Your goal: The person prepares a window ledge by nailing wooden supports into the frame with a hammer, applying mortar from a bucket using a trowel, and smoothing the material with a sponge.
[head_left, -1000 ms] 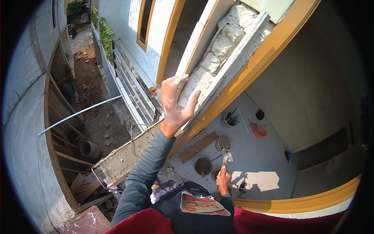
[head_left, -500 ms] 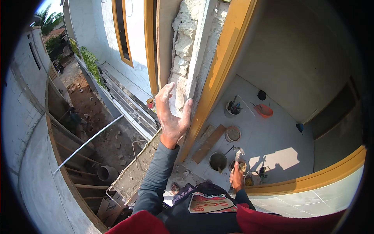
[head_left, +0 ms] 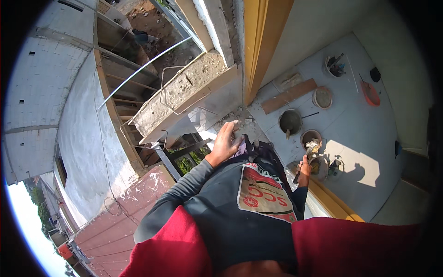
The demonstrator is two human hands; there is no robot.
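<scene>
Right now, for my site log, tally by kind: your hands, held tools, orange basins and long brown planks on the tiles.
Left hand and right hand: 2
Held tool: 1
Orange basin: 1
Long brown plank: 1
Total: 5

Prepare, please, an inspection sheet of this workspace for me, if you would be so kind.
Surface: pale grey tiled floor, partly sunlit.
Job's things: mortar-smeared handled tool, exact kind unclear.
Clutter: long flat brown board, round dark-rimmed bucket of grey mix, orange-red basin, pale bucket holding tools.
Grips: left hand open, nothing seen in it; right hand closed around the tool's handle.
Cables: thin dark line, possibly a cable, along the pale grey plastered wall.
Surroundings: yellow-brown door frame; reddish-brown roof.
</scene>
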